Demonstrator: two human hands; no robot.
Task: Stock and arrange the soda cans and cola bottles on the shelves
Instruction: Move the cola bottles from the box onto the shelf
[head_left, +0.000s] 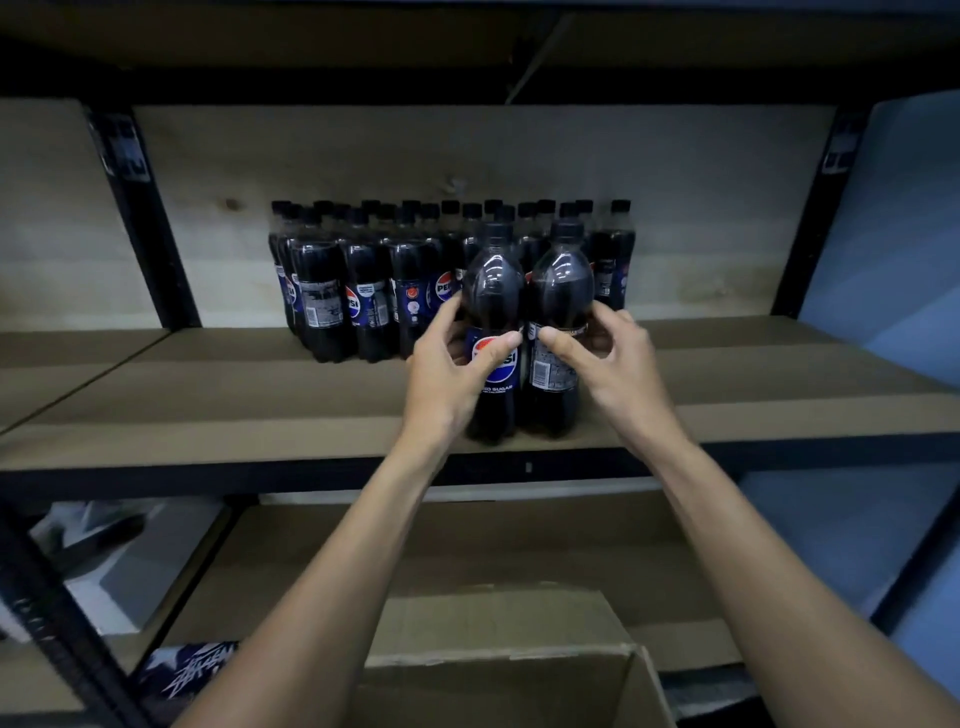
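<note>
The left bottle (492, 283) and right bottle (562, 280) stand touching near the shelf's (260, 410) front edge. The left hand (448, 375) curls round one, the right hand (609, 359) round the other. More bottles (358, 291) cluster toward the back edge.

Two cola bottles (493, 291) (563, 286) in both hands (452, 374) (613, 358)

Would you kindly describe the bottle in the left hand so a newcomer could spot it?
On the wooden shelf, ahead of the cluster of Pepsi bottles, two bottles stand near the front edge. The left bottle shows its Pepsi logo; its neighbour shows a barcode.
</note>
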